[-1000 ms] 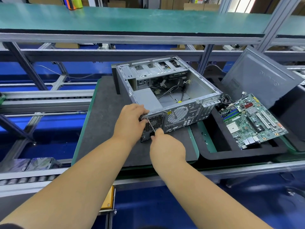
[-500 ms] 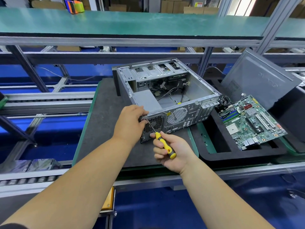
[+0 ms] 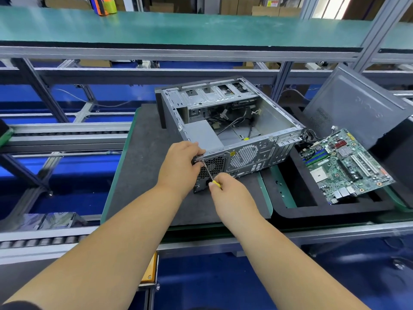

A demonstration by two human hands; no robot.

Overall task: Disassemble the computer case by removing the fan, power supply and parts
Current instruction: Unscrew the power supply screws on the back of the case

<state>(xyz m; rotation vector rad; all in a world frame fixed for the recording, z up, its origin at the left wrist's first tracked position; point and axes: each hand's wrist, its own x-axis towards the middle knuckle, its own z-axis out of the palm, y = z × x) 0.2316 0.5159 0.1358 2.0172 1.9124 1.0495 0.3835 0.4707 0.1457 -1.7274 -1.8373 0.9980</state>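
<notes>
- Computer case lies on its side on a dark grey mat, open face up, back panel toward the near side.
- Inside the case: grey power supply in the near-left corner, loose black cables in the middle, drive bays along the far wall.
- Left hand grips the near-left top corner of the case, fingers curled over the edge just above the power supply's vent grille.
- Right hand pinches the yellow handle of a screwdriver; only a sliver of handle shows between the fingers.
- Screwdriver shaft slants up and left; its tip meets the back panel right beside the left hand's fingers. The screw itself is too small to make out.
- Round fan grille on the back panel, right of the power supply vent.
- Green circuit board rests tilted on a black foam tray to the right of the case, apart from it.
- Grey side panel leans upright beyond the circuit board, far right.
- Green-topped shelf runs across the far side; roller rails at near left.
</notes>
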